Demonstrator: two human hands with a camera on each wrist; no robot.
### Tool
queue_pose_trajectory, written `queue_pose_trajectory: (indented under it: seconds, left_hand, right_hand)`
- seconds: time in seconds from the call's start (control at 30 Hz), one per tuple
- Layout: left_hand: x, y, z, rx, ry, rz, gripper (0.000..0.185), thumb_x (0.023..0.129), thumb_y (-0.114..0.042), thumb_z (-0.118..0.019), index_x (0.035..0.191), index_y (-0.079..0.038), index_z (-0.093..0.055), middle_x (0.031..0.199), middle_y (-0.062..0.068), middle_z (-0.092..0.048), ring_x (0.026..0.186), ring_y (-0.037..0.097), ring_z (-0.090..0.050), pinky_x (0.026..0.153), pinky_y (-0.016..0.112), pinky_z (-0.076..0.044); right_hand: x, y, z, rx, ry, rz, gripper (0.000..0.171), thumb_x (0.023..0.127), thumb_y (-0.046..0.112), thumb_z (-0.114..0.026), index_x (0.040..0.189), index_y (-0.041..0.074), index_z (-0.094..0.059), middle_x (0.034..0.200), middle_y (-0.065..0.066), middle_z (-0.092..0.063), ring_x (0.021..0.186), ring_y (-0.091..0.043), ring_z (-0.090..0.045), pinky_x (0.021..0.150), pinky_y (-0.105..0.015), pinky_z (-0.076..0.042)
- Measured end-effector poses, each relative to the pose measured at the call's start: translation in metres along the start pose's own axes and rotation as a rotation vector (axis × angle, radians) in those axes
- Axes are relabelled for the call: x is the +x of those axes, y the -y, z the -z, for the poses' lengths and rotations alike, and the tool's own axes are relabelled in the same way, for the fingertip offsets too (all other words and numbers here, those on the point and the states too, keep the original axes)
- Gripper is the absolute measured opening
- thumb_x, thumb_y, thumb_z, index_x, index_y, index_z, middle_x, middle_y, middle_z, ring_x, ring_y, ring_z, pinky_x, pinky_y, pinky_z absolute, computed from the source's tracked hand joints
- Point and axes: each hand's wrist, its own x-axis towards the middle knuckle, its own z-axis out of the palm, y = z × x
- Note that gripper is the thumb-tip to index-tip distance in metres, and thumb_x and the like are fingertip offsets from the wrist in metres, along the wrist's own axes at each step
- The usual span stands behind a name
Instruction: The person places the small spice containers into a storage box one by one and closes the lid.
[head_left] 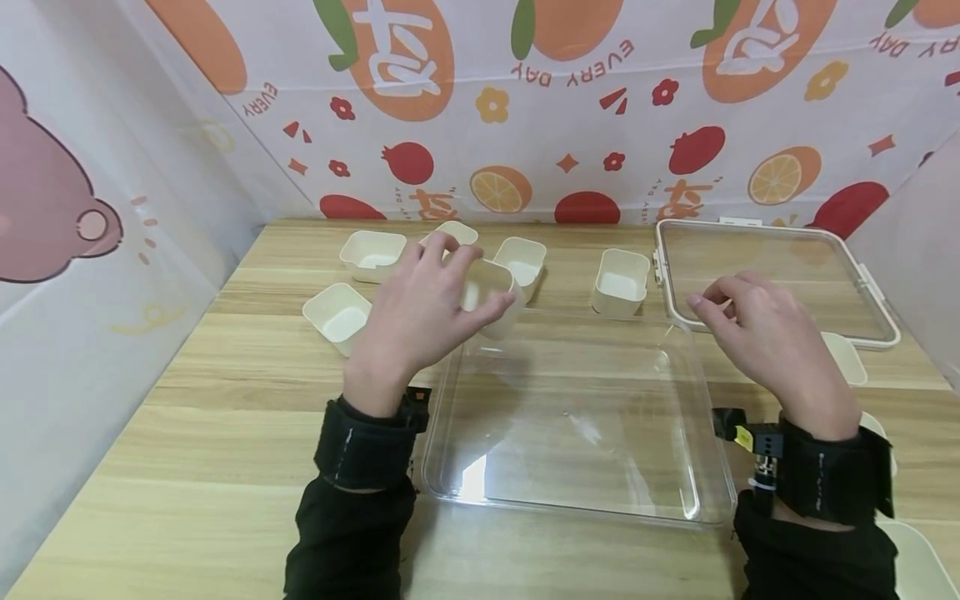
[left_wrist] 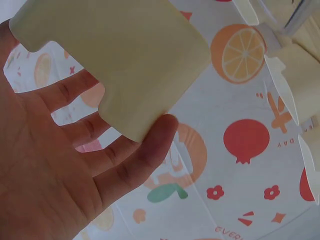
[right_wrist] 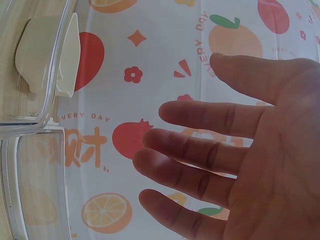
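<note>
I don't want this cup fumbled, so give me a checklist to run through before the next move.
1. Left hand has hold of a cream cup: ok, the fingers grip it.
2. Both hands free: not ok, only the right hand holds nothing.
3. Clear bin has no cups in it: ok, none inside.
4. Lid off the bin: ok, it lies beyond the bin's far right corner.
5. Held cup clear of the bin's rim: cannot tell, it appears near the far left corner, but its height is unclear.
</note>
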Motion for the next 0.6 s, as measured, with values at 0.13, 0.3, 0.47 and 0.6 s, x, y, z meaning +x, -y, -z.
queue_pose_trajectory:
  seconds: [0.13,0.3,0.47,0.6]
  left_hand:
    - [0.002,-0.004,-0.005,0.007,0.017,0.004,0.066,0.093,-0.060,-0.061,0.138,-0.011,-0.060,0.135,0.015,-0.050,0.114,0.038,-0.050,0.081,0.052,-0.052]
    - [0.006,-0.006,-0.013,0.032,0.058,0.006,0.067,0.094,-0.061,-0.058,0.139,-0.011,-0.058,0.136,0.015,-0.051,0.114,0.038,-0.053,0.081,0.056,-0.052]
    - [0.009,-0.010,-0.018,0.053,0.106,0.017,0.070,0.094,-0.063,-0.056,0.140,-0.010,-0.058,0.139,0.015,-0.051,0.116,0.039,-0.056,0.083,0.057,-0.053]
    - [0.008,-0.012,-0.019,0.079,0.135,0.032,0.072,0.095,-0.064,-0.055,0.141,-0.008,-0.057,0.140,0.017,-0.050,0.116,0.041,-0.056,0.085,0.058,-0.052]
  right_hand:
    - [0.000,0.000,-0.001,0.003,0.003,-0.005,0.035,0.103,0.026,-0.060,0.105,-0.008,-0.070,0.101,-0.025,-0.062,0.089,-0.041,-0.059,0.072,-0.055,-0.048]
    - [0.001,0.001,-0.001,0.010,0.015,-0.009,0.034,0.103,0.025,-0.060,0.106,-0.008,-0.069,0.102,-0.026,-0.062,0.089,-0.041,-0.058,0.072,-0.055,-0.048]
    - [0.001,0.000,0.000,0.015,0.029,-0.014,0.035,0.103,0.025,-0.059,0.107,-0.008,-0.069,0.104,-0.027,-0.062,0.091,-0.041,-0.057,0.074,-0.056,-0.048]
    - [0.001,0.000,-0.001,0.014,0.027,-0.009,0.034,0.103,0.025,-0.060,0.106,-0.008,-0.069,0.105,-0.027,-0.062,0.091,-0.042,-0.058,0.074,-0.057,-0.048]
